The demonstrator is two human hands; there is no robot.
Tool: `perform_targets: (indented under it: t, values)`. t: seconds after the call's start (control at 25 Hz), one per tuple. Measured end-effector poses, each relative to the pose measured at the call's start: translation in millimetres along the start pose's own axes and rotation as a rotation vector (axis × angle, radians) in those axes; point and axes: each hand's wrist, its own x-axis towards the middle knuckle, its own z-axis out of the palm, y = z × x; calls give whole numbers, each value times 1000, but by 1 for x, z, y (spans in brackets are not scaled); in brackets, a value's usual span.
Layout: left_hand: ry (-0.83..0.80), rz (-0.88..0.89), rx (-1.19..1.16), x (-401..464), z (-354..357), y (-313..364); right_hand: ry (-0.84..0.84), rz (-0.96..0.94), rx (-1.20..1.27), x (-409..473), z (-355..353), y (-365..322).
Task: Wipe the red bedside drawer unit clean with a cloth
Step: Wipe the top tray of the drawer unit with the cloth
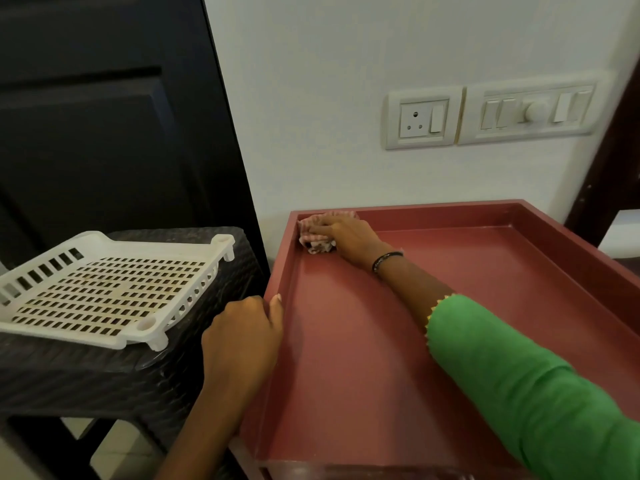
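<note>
The red bedside drawer unit (467, 278) fills the right half of the view; its top is a shallow tray with raised walls. My right hand (349, 237), in a green sleeve with a dark bangle at the wrist, presses a crumpled red-and-white checked cloth (313, 237) into the far left corner of that tray. My left hand (242, 337) grips the unit's left wall from outside, thumb lying on the rim.
A dark woven-pattern plastic stool (104, 372) stands left of the unit, carrying a white slotted plastic tray (104, 289). A dark door (104, 109) is behind it. A wall socket (422, 117) and switch panel (533, 110) sit on the white wall above the unit.
</note>
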Motion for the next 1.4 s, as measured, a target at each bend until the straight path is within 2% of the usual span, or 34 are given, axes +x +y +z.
perform_targets:
  t: [0.08, 0.2, 0.36, 0.44, 0.48, 0.52, 0.68, 0.76, 0.84, 0.96, 1.08, 1.16, 1.28, 1.4]
  values:
    - [-4, -10, 0, 1, 1, -1, 120, 132, 172, 8, 15, -21]
    - [-6, 2, -8, 2, 2, -3, 32, 179, 332, 17, 17, -14]
    - [-6, 12, -23, 1, 4, -3, -143, -151, 576, -29, -15, -12]
    - [-19, 1, -23, 3, 4, -4, -291, -301, 703, -57, -28, -26]
    - [-26, -3, -21, 4, 5, -4, -346, -349, 710, -64, -29, -32]
    - [-33, -5, -20, 4, 5, -4, -331, -341, 696, -62, -26, -32]
    - [-43, 4, -26, 3, 3, -4, -97, -77, 502, -23, -9, -32]
    - [-47, 3, -26, 4, 3, -5, -122, 23, 454, -12, -6, -35]
    - [-51, -3, -30, 4, 3, -5, -178, -29, 472, -24, -15, -36]
    - [-95, -55, -96, 3, -2, -4, -258, -260, 607, -80, -46, -64]
    - [-157, -134, -353, 2, -6, 0, -380, -399, 706, -145, -66, -104]
    - [-123, -163, -541, 0, -8, 0, -417, -443, 702, -163, -71, -117]
    - [-57, -146, -633, -3, -10, -2, -306, -358, 694, -153, -66, -120]
    - [-32, -21, -556, -2, -5, -9, -125, -169, 593, -141, -55, -125]
